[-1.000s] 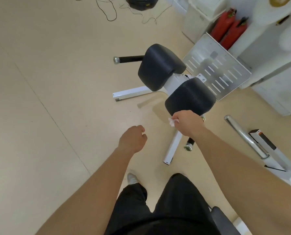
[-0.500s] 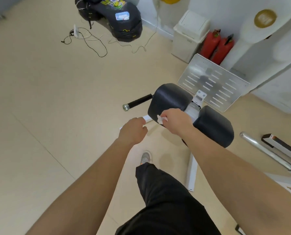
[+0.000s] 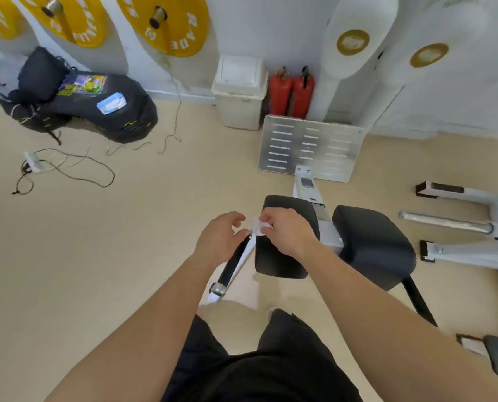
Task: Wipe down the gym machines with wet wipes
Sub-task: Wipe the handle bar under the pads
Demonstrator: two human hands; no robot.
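Note:
A low gym machine stands in front of me with two black pads, the left pad (image 3: 279, 262) and the right pad (image 3: 372, 248), on a white frame (image 3: 308, 187) with a metal footplate (image 3: 311, 146). A black handle (image 3: 231, 266) sticks out toward me at the left. My right hand (image 3: 288, 232) hovers over the left pad and pinches a small white wet wipe (image 3: 260, 227). My left hand (image 3: 220, 236) is just left of it, fingers loosely curled, fingertips at the wipe's edge; whether it grips the wipe is unclear.
A white bin (image 3: 240, 91) and two red fire extinguishers (image 3: 291, 92) stand at the wall. A black bag (image 3: 76, 103) and loose cables (image 3: 65, 166) lie at the left. Another machine's chrome bar (image 3: 445, 223) and white legs are at the right. Yellow weight plates (image 3: 166, 21) hang above.
My view has swung up toward the wall and round the machine. My hands have come together over the left pad, the left hand opening beside the wipe.

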